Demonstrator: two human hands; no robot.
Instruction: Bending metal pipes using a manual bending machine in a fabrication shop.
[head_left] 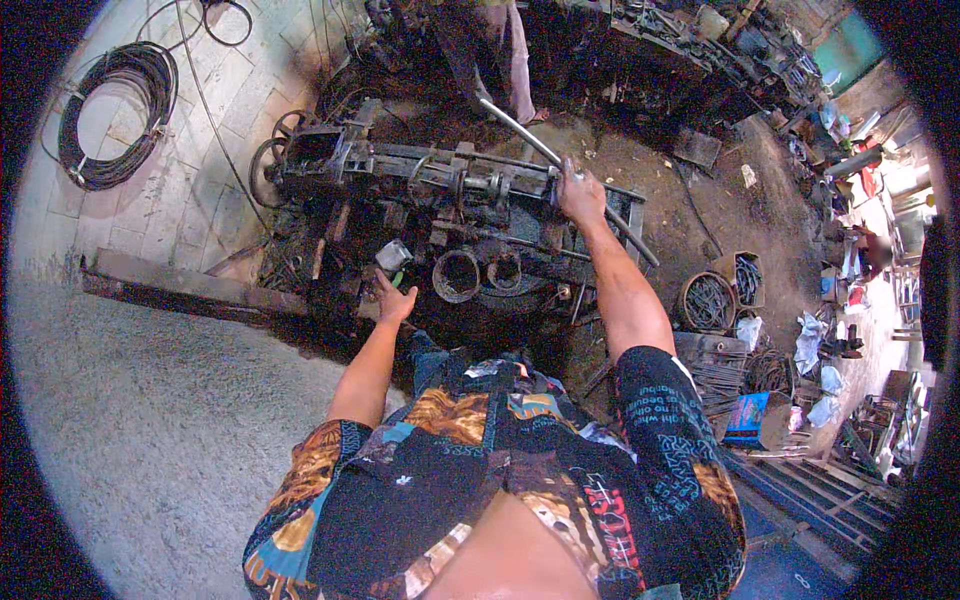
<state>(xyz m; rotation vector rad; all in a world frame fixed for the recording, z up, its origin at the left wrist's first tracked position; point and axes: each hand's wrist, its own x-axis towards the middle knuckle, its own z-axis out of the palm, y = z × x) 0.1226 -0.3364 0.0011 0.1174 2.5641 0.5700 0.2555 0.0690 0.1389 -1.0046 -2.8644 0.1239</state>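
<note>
Premises assessed as a metalworking workshop. A long, grimy machine (pixel 410 175) with heavy rails, bars and a spoked wheel (pixel 270 172) occupies the centre. On the dark, soiled floor (pixel 640 170), a round container (pixel 684 308) and an adjacent box (pixel 762 280) hold many metal pieces, with stacked metal stock (pixel 715 358) nearby. Dark hardware (pixel 690 55) is crowded in a row at the upper right. A large coil (pixel 158 100) of dark cable or hose lies against a pale, block-patterned surface (pixel 225 90) at left.
</note>
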